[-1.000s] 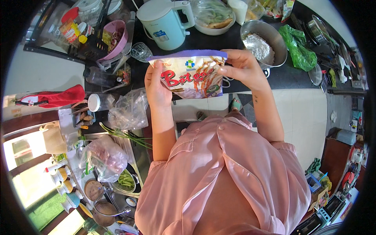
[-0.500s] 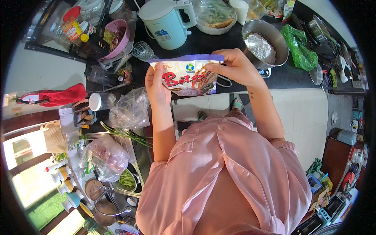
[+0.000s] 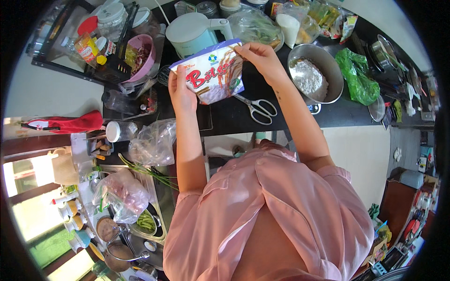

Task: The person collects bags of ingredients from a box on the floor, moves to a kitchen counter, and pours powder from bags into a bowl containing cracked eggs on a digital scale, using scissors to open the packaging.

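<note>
Between my two hands, above the dark counter, I hold a white flour packet (image 3: 213, 75) with a purple top edge and red lettering. It is tilted, its right end higher. My left hand (image 3: 182, 90) grips its left side, thumb on the front. At the upper right corner my right hand (image 3: 260, 57) pinches the edge between thumb and fingers. Scissors (image 3: 258, 110) with grey handles lie on the counter just below the packet, which covers part of their blades. Right of my right forearm, a steel bowl (image 3: 337, 84) holds a mound of white powder (image 3: 309, 79) and stands on a small scale (image 3: 314, 108).
A pale blue kettle (image 3: 190, 35) stands behind the packet. A green plastic bag (image 3: 360, 77) and a strainer (image 3: 377, 107) lie right of the bowl. To the left are a pink basket (image 3: 149, 58), a clear plastic bag (image 3: 152, 140) and the sink with vegetables (image 3: 146, 221).
Both hands have raised the packet farther over the counter and slightly left, and tilted it so its right end is higher. The scissors' handles now show fully.
</note>
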Tool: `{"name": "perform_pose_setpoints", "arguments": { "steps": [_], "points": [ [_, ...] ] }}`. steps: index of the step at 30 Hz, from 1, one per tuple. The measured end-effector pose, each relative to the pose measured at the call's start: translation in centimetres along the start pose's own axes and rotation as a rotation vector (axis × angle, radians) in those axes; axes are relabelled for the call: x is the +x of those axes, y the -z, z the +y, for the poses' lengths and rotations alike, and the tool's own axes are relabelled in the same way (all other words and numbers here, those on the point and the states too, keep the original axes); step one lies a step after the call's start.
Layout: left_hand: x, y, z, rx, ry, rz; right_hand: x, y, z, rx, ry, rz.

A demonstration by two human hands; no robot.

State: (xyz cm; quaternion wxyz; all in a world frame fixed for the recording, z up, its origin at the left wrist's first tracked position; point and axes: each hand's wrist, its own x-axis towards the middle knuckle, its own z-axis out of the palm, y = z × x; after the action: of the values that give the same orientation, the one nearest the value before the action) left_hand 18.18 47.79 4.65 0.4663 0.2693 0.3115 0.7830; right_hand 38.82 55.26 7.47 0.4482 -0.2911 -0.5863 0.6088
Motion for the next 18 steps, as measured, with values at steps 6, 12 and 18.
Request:
{"name": "perform_pose_setpoints", "arguments": {
  "steps": [6, 12, 18],
  "points": [
    [3.1, 1.1, -1.7, 0.411, -0.031, 0.124, 3.3, -0.5, 5.0, 0.011, 0.028, 0.117],
    [5.0, 6.0, -5.1, 0.649, 0.031, 0.152, 5.3, -0.8, 12.9, -0.156, 0.091, 0.194],
    [4.7, 4.1, -3.0, 0.756, 0.093, 0.146, 5.2, -1.1, 7.6, -0.435, 0.151, 0.155]
  ]
}}
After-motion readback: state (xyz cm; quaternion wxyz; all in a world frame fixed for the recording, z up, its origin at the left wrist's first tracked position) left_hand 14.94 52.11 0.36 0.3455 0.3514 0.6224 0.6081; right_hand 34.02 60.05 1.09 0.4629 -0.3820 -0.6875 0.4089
